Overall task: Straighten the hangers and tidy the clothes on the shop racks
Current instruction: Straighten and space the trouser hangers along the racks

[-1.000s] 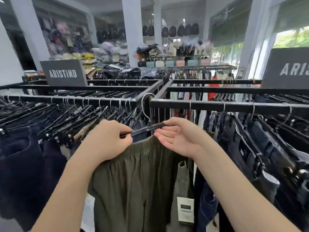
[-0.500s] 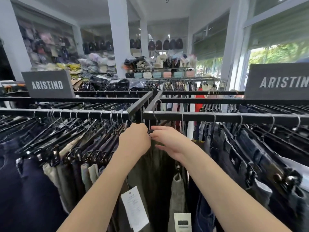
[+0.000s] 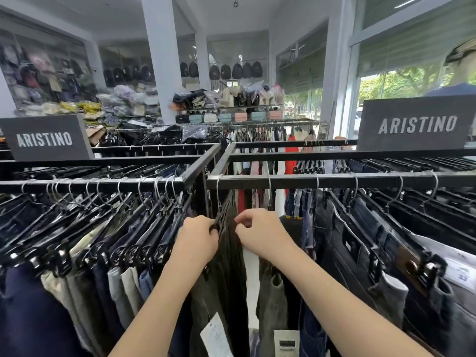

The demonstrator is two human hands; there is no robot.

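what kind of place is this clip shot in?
Clothing shop, almost certainly. Black rails packed with trousers on clip hangers, paper tags hanging off them, ARISTINO signs on top, and backpacks displayed on the back wall.

Left hand (image 3: pixel 198 243): was bare, slim, only its back and knuckles visible
Left forearm (image 3: pixel 154 305): was bare and slender, uncovered from the wrist to the lower frame edge
Right hand (image 3: pixel 260 235): was bare, slim-fingered
Right forearm (image 3: pixel 334 292): was bare and slender, uncovered down to the lower frame edge
Rest of body: out of view
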